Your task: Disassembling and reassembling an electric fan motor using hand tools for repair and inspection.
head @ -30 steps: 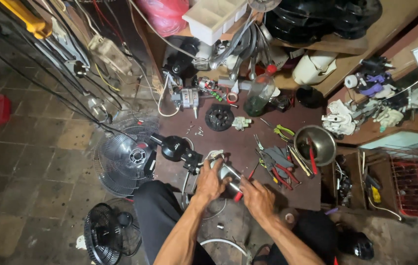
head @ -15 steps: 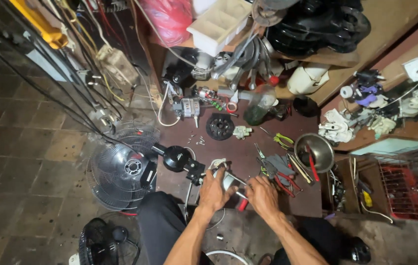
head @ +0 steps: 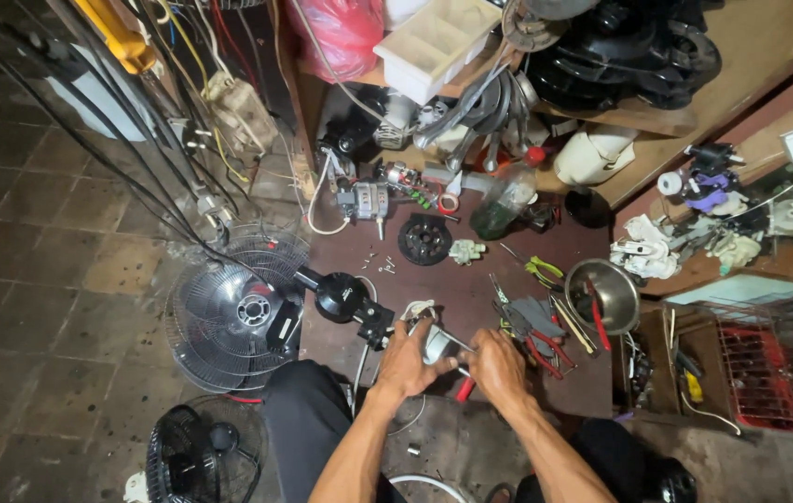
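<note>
Head view: I see my left hand (head: 408, 361) with its grip closed around a small silvery motor part (head: 436, 341), low on the brown worktop (head: 471, 279). My right hand (head: 499, 365) pinches a thin metal rod (head: 455, 339) touching that part, beside red-handled pliers (head: 546, 346) and a steel bowl (head: 603, 294).

Grey stone tile floor (head: 52, 279) on the left, dim and worn. A dark brown board (head: 471, 270) lies in the middle. Wooden shelves (head: 769, 56) slant across the far right, crowded with parts. A red wire basket (head: 760, 373) stands near right
</note>
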